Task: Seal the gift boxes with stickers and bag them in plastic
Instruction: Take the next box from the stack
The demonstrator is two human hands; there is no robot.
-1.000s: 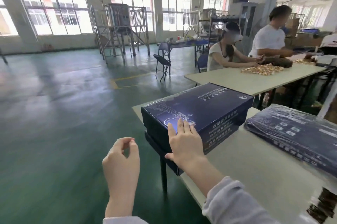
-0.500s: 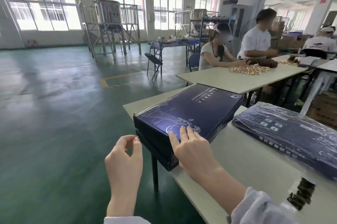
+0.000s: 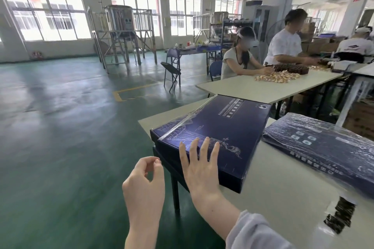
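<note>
plastic film (image 3: pixel 183 125) now crosses gift box (image 3: pixel 232 127) lid | our right hand (image 3: pixel 200 167) flat atop | left hand (image 3: pixel 144 186) curled, empty | bagging unfinished

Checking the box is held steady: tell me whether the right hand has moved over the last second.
No: the right hand still rests flat on the box at its near end, by the table edge.

**Right palm flat on the blue box**

Centre frame, your right hand (image 3: pixel 199 165) lies flat, fingers straight and spread, on the lid of the dark blue gift box (image 3: pixel 228 127) at the left edge of the pale table (image 3: pixel 283 198). A clear plastic fold (image 3: pixel 182 125) stands up across the lid's left side. Your left hand (image 3: pixel 144 186) hangs lower centre over the green floor (image 3: pixel 60 127), fingers curled, thumb tip close to forefinger. At right, a second box (image 3: pixel 323 147) lies in plastic. Upper right, seated people work beside scattered gold pieces (image 3: pixel 277 76).
</note>
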